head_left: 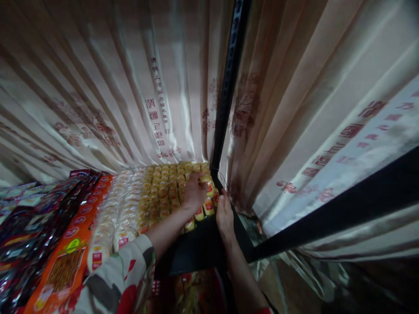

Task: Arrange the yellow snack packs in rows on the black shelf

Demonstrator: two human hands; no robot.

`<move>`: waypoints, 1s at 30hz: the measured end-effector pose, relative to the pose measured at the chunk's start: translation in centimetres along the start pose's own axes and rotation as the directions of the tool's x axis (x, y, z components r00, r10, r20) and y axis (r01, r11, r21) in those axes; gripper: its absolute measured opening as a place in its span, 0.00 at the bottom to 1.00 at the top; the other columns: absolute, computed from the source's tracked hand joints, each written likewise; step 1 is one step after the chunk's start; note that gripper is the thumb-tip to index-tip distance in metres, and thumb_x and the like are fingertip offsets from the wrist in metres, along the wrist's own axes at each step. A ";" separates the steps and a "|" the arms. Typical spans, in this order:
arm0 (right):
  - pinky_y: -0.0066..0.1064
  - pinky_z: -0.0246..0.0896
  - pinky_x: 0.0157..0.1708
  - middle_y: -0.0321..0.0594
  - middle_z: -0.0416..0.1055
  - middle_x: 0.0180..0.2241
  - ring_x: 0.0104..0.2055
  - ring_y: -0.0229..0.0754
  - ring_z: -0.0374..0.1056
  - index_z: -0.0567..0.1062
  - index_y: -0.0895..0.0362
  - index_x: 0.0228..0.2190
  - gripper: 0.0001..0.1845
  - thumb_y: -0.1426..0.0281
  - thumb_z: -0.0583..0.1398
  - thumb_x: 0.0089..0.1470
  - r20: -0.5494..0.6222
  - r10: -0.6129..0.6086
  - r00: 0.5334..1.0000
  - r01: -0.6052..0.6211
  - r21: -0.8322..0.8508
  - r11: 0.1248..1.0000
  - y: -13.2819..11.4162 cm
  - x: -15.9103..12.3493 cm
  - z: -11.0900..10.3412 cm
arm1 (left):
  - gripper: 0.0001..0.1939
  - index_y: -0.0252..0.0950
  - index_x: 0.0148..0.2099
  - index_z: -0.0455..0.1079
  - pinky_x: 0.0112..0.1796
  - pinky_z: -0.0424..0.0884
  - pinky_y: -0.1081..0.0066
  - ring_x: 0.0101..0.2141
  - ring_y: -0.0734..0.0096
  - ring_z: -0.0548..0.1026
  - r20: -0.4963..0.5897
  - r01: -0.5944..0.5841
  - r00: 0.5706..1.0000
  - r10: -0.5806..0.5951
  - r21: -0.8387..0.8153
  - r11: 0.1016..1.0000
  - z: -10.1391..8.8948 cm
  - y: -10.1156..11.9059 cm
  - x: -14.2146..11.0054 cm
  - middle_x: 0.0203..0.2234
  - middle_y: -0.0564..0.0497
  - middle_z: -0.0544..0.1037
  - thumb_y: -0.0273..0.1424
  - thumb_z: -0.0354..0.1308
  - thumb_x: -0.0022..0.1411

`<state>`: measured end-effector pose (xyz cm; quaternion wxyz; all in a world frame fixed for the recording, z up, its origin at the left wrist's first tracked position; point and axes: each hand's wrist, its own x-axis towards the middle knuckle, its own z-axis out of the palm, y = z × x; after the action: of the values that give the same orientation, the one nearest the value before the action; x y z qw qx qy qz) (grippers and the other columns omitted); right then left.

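Small yellow wrapped snack cakes [163,191] stand in tight rows on a black shelf [193,250]. My left hand [194,194] is over the right end of the rows, its fingers curled on a wrapped snack cake [208,188] with a red and yellow label. My right hand [225,216] is upright at the shelf's right edge, fingers stretched out and together, its palm toward the outermost packets. Just below my left hand, several labelled packets [208,206] form the front of the rows. My left fingertips are partly hidden.
White wrapped packets [122,205] and an orange snack bag [70,257] lie left of the cakes, with dark glossy packages [29,235] farther left. A black metal post [227,87] rises at the corner. Pale printed curtains [173,87] hang behind. A black bar [327,205] runs right.
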<state>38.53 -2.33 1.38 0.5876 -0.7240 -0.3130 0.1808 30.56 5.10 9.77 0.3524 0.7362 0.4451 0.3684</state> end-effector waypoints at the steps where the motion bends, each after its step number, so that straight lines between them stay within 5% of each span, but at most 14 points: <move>1: 0.44 0.40 0.62 0.53 0.55 0.60 0.63 0.48 0.50 0.58 0.65 0.58 0.42 0.47 0.41 0.55 0.006 -0.004 1.000 0.004 -0.004 1.000 0.1 0.0 0.1 | 0.16 0.35 0.46 0.67 0.42 0.70 0.69 0.36 0.73 0.74 -0.013 -0.008 1.000 0.007 -0.007 1.000 0.3 0.1 0.8 0.38 0.49 0.76 0.21 0.52 0.54; 12: 0.44 0.45 0.61 0.49 0.59 0.59 0.62 0.46 0.52 0.61 0.61 0.57 0.34 0.52 0.44 0.58 0.076 -0.106 0.992 0.112 -0.081 0.990 0.2 0.7 0.8 | 0.15 0.37 0.46 0.67 0.42 0.70 0.68 0.36 0.72 0.74 0.017 -0.172 0.985 0.172 0.011 0.985 3.8 0.7 8.4 0.37 0.49 0.75 0.22 0.53 0.55; 24: 0.44 0.46 0.60 0.52 0.58 0.59 0.61 0.47 0.53 0.60 0.64 0.57 0.35 0.53 0.43 0.58 0.036 -0.031 0.999 0.036 -0.134 0.990 -0.5 1.3 1.7 | 0.14 0.39 0.45 0.67 0.48 0.68 0.66 0.45 0.67 0.72 0.115 -0.298 0.954 0.277 0.267 0.917 5.7 -1.0 9.9 0.41 0.47 0.75 0.22 0.51 0.57; 30: 0.45 0.47 0.60 0.53 0.60 0.58 0.60 0.48 0.54 0.61 0.64 0.56 0.35 0.52 0.44 0.57 0.018 -0.044 0.999 0.046 -0.135 0.990 -0.3 1.4 2.1 | 0.12 0.39 0.44 0.68 0.44 0.70 0.67 0.38 0.70 0.74 0.151 -0.222 0.969 0.196 0.174 0.959 6.7 -0.8 10.6 0.35 0.51 0.76 0.24 0.54 0.56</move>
<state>38.20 0.13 1.27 0.5387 -0.7536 -0.3450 0.1511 39.52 13.80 8.29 0.2685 0.8322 0.3733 0.3099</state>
